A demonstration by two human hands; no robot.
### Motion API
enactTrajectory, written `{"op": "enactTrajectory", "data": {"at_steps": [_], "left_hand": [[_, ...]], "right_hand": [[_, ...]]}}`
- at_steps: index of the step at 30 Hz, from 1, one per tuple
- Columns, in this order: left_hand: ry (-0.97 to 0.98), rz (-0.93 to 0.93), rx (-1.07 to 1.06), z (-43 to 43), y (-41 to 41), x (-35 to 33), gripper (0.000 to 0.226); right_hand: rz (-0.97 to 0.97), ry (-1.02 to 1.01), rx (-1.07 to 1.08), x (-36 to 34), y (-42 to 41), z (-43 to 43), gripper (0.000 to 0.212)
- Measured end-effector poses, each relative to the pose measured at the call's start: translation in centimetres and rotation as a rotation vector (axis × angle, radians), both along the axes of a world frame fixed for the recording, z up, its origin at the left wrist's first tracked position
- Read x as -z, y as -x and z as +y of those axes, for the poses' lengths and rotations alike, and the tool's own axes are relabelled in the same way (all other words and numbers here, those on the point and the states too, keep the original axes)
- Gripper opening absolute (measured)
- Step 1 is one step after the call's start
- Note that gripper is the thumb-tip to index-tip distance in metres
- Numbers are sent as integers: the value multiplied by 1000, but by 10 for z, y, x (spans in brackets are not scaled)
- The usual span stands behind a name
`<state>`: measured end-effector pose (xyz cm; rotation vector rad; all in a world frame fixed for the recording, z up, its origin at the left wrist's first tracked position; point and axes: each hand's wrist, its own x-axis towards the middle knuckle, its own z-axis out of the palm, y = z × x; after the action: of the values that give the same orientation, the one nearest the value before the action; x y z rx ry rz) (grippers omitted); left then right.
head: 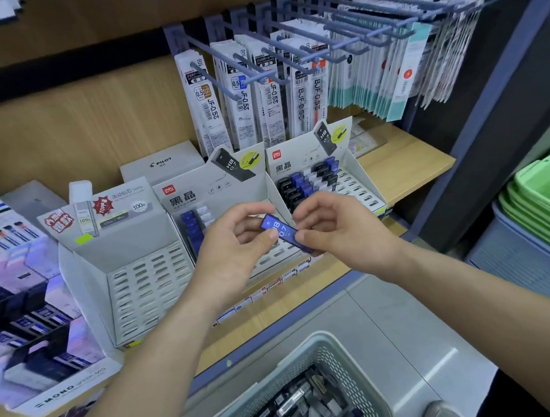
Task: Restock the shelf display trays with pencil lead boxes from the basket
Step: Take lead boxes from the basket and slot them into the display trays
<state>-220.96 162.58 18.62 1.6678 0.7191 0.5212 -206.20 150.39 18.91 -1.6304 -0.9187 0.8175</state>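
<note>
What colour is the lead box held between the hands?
The lead box is blue with white lettering; head view.

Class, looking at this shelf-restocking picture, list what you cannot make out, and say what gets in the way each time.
Head view, middle display tray: front slots behind left hand and right hand.
Head view, blue lead box: both ends covered by pinching fingers.
Head view, basket: near side cut by bottom edge.
Head view, hanging refill packs: print too small.
</note>
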Motion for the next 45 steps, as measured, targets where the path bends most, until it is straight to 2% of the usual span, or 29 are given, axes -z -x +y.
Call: {"op": "enactTrajectory", "data": {"at_steps": [3,5,7,9,13,17,20,25,40,45], "left_hand": [[15,-4,-14,-1,-4,2,29],[5,7,-25,-1,-6,4,25],[-11,17,-19,-1,-10,5,22],[-54,31,-15,-2,-14,9,18],[-273,162,15,-5,-21,17,10],[-485,378,132,-5,-25,26,25],[-562,469,181,-6,-29,30,33],[-582,524,189,-4,-31,37,40],[-559,624,201,4,-30,50,49],[-540,627,223,3,-29,50,52]], "right_hand": [[-2,31,-86,1,-2,0,48],[-39,32,-124,2,-2,-1,58],[-57,26,-138,1,-3,-2,54],[-89,23,-106,-2,-7,-3,40],[-229,16,77,-8,-38,-8,19],[-421,28,297,-3,-87,-14,21],[-506,46,409,5,-117,-8,17],[-631,128,376,25,-140,20,16],[-720,166,277,51,-156,41,15],[-787,248,239,54,-152,49,19]]}}
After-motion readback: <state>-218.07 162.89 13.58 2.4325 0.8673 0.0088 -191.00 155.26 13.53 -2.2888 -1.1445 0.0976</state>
